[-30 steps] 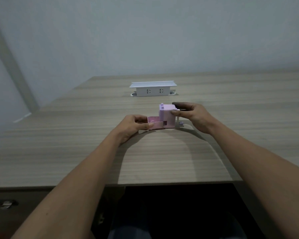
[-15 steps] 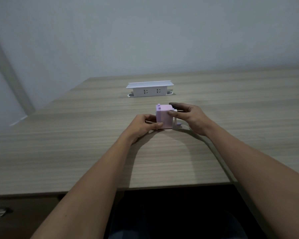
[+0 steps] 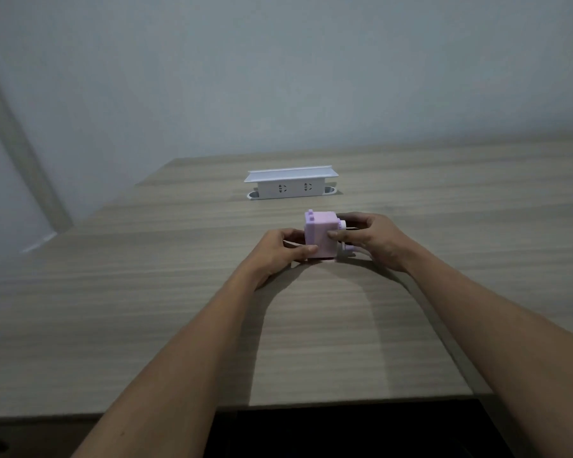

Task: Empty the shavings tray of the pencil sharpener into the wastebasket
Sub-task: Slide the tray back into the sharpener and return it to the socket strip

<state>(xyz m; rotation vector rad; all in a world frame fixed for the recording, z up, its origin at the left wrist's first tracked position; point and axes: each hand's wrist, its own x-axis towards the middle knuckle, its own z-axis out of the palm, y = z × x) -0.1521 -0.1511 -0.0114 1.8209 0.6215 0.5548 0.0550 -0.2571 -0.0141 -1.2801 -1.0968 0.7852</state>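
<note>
A small pink box-shaped pencil sharpener (image 3: 321,231) stands on the wooden table (image 3: 146,292). My right hand (image 3: 374,239) grips its right side, thumb on the near face, by the white crank. My left hand (image 3: 278,251) presses against its lower left side, thumb along the bottom front. The shavings tray is flush inside the body and does not stick out. No wastebasket is in view.
A white pop-up socket box (image 3: 290,186) rises from the table behind the sharpener. The grey wall lies beyond. The table's front edge runs near the bottom, with a dark gap below it.
The pink tray stuck out to the left a second ago; my left hand has pushed it back in, and it now sits closed. My right hand kept hold of the sharpener.
</note>
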